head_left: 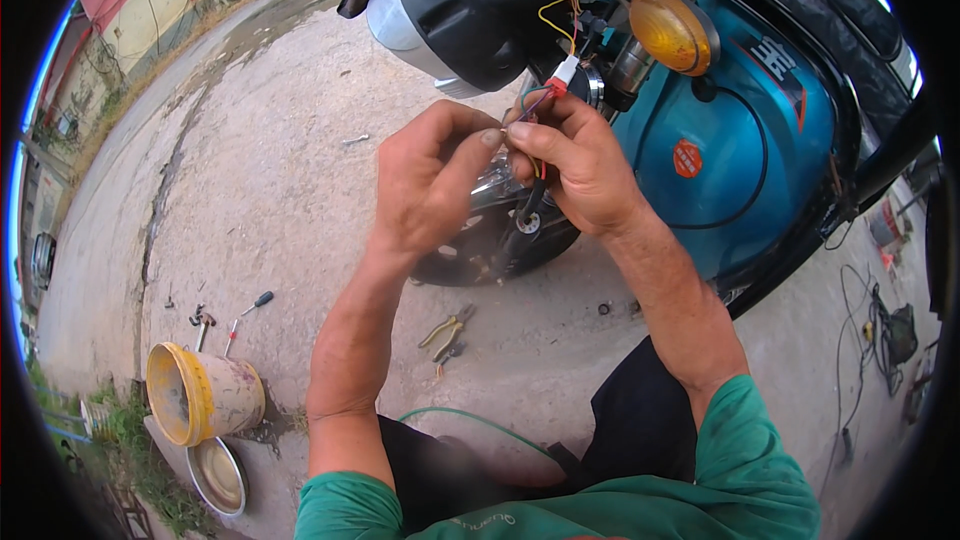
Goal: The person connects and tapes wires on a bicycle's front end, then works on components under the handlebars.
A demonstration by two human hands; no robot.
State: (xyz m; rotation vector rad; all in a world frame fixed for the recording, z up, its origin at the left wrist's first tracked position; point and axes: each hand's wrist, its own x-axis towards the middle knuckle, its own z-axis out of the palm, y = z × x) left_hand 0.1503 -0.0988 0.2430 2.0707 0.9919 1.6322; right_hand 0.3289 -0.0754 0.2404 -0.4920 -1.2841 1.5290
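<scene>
My left hand (425, 180) and my right hand (590, 165) meet fingertip to fingertip below a black headlight housing (470, 25). The right thumb and fingers are closed on thin coloured wires (538, 105). Just above them, a white and red plug connector (562, 76) hangs on yellow and other coloured wires (575, 25). Left thumb and forefinger pinch at the same spot, and whatever lies between them is too small to make out. An amber turn signal (675, 32) sits to the right of the connector. Behind the hands is the motorcycle's dark front wheel (470, 260).
The teal motorcycle body (720, 160) takes up the right side. On the concrete lie pliers (447, 332), a screwdriver (258, 302) and a hammer (205, 330). A yellow-rimmed bucket (215, 395) stands lower left beside a round lid (217, 477). Black cables (860, 340) lie at right.
</scene>
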